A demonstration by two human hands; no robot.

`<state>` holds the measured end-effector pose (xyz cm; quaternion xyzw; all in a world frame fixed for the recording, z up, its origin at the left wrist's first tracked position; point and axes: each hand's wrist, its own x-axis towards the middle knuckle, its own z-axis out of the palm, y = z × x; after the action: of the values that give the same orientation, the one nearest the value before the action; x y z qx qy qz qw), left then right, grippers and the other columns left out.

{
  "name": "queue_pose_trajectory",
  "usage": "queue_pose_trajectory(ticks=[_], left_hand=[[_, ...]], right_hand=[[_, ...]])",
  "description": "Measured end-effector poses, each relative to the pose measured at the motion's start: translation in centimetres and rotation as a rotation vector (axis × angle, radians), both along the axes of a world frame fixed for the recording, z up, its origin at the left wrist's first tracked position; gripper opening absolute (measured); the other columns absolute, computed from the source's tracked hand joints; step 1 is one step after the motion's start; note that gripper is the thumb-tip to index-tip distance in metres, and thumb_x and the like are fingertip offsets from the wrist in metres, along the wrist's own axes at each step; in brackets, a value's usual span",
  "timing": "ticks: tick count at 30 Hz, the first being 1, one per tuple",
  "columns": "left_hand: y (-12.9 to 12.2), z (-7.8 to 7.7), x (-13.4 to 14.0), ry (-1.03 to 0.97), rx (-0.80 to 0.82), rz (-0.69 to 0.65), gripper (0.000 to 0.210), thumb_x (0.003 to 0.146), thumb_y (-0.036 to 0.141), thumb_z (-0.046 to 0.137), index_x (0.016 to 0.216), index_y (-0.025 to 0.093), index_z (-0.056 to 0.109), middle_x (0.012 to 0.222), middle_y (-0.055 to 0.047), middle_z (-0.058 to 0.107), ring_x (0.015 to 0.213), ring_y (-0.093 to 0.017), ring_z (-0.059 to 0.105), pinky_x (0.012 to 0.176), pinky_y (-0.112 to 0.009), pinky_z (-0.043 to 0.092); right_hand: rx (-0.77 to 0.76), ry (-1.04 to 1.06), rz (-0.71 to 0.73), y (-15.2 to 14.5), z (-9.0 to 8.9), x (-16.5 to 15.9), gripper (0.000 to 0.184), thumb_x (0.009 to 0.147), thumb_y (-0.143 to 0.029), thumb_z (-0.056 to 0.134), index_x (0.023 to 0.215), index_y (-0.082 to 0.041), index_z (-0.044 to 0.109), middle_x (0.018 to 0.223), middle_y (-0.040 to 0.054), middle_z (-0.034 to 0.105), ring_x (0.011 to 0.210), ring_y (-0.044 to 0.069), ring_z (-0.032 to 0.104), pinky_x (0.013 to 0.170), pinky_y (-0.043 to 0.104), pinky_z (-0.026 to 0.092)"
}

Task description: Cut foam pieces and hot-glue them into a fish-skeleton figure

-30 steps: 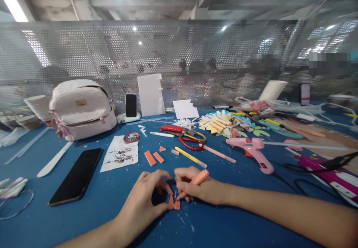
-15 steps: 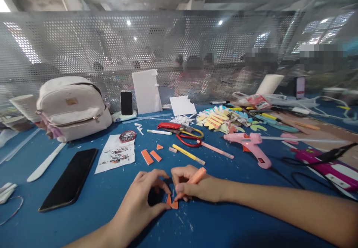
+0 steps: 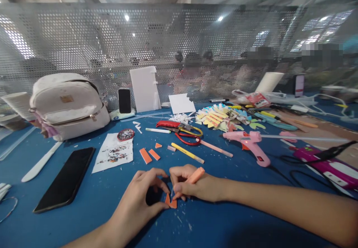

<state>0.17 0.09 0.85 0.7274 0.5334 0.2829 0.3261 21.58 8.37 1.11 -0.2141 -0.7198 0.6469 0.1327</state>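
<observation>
With its thumb and fingers curled, my left hand (image 3: 144, 195) pins a small notched orange piece (image 3: 173, 204) against the blue tabletop. My right hand (image 3: 192, 184) grips an orange marker (image 3: 198, 175) like a pen. The marker's tip is at the notched piece, partly behind my fingers, so I cannot tell whether it touches. Just beyond my hands lie two orange strips (image 3: 145, 156) and a small orange triangle (image 3: 158, 145). A yellow marker (image 3: 187, 153) rests near a pale marker cap (image 3: 171, 148).
Red-handled scissors (image 3: 188, 139), a pink glue gun (image 3: 253, 143) and a pile of paper cutouts (image 3: 220, 117) lie farther back. Leftward are a black phone (image 3: 65, 179), a paper sheet with small bits (image 3: 114, 154) and a white backpack (image 3: 68, 106). A perforated metal screen (image 3: 112, 46) stands behind.
The camera view has shifted slightly, so objects sit a little farther left and up. Both hands keep nearly the same pose, the marker still at the orange piece.
</observation>
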Motion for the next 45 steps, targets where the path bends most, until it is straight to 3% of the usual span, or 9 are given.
queue_pose_trajectory(ticks=[28, 37, 45], left_hand=[[-0.18, -0.09, -0.01, 0.013, 0.008, -0.013, 0.051, 0.078, 0.015, 0.082, 0.118, 0.029, 0.054, 0.097, 0.005, 0.075, 0.102, -0.023, 0.058, 0.092, -0.037, 0.040], [-0.03, 0.47, 0.14, 0.015, 0.027, -0.015, 0.047, 0.079, 0.015, 0.082, 0.114, 0.029, 0.054, 0.096, 0.007, 0.075, 0.099, -0.021, 0.060, 0.093, -0.037, 0.039], [-0.14, -0.01, 0.09, 0.026, 0.021, -0.007, 0.047, 0.080, 0.019, 0.082, 0.116, 0.029, 0.055, 0.099, 0.004, 0.076, 0.101, -0.024, 0.060, 0.091, -0.038, 0.041]], right_hand=[[0.017, -0.011, -0.029, 0.05, -0.02, 0.06, 0.061, 0.084, -0.078, 0.057, 0.073, -0.019, 0.048, 0.061, -0.0033, 0.056, 0.051, 0.009, 0.054, 0.046, 0.018, 0.039], [0.036, -0.017, -0.061, 0.04, -0.12, -0.06, 0.060, 0.085, -0.078, 0.056, 0.075, -0.020, 0.047, 0.063, -0.0027, 0.059, 0.050, 0.008, 0.051, 0.046, 0.018, 0.039], [0.036, -0.015, -0.088, -0.18, 0.22, -0.09, 0.060, 0.084, -0.078, 0.056, 0.072, -0.020, 0.044, 0.062, -0.0033, 0.059, 0.047, 0.007, 0.047, 0.046, 0.019, 0.035]])
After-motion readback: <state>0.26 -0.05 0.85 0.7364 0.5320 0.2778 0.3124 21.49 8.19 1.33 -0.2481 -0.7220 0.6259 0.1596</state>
